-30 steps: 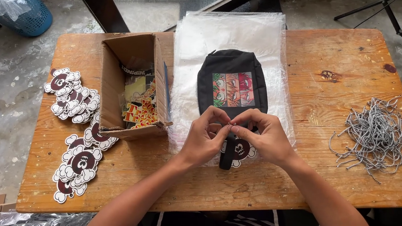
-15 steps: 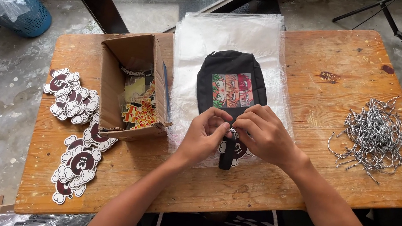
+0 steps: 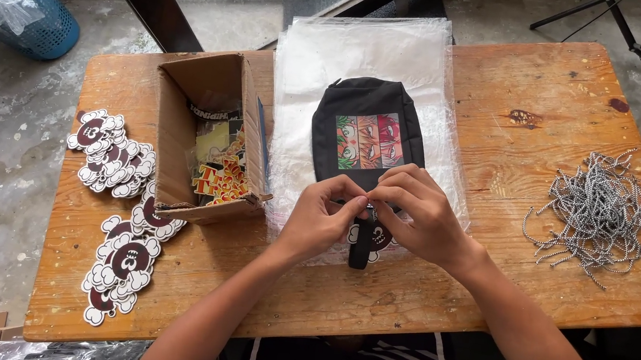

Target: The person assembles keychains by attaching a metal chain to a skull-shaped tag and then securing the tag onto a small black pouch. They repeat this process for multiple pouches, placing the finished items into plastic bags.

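Now | both hands' fingers pinched on tag (image 3: 372, 235) | black pouch (image 3: 367, 133) | open carton (image 3: 209, 140)

Both bare forearms reach in from the near edge and converge. The left hand (image 3: 322, 218) and right hand (image 3: 416, 214) meet fingertip to fingertip, fingers curled in a pinch.

Black pouch's (image 3: 369, 133) lower end under both hands (fingertips' grip unclear); blue basket (image 3: 43, 20) edge-cropped

Both hands, left hand (image 3: 322, 218) and right hand (image 3: 416, 214), have barely shifted.
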